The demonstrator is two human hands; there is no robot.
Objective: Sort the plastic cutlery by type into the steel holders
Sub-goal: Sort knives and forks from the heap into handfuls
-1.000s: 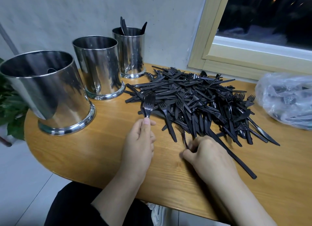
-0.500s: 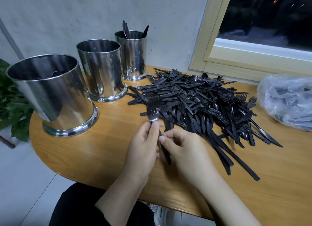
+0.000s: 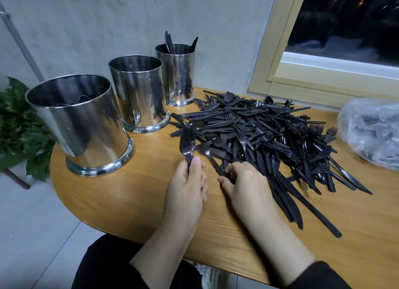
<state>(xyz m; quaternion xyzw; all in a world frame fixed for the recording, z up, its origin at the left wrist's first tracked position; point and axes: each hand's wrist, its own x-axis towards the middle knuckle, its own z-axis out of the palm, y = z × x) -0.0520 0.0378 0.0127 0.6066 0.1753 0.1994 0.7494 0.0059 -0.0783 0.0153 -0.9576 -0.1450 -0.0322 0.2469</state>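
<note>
On the wooden counter (image 3: 121,202) lies a big loose pile of black plastic cutlery (image 3: 259,133), forks, knives and spoons tangled together, spreading from the middle toward the right. At its near left edge the left hand (image 3: 186,189) grips a small bunch of forks (image 3: 187,144) by the handles, tines up, thumb pressed along them. Just beside it the right hand (image 3: 244,185) rests on the pile's near edge, its fingers (image 3: 232,170) curled over a black handle; whether they actually pinch it I cannot tell. Left of the pile stand three steel holders in a row: the near holder (image 3: 86,124) with dark pieces inside, the middle holder (image 3: 140,94), and the far holder (image 3: 178,72) with black handles sticking out. A clear plastic bag (image 3: 371,131) sits at the right edge.
</note>
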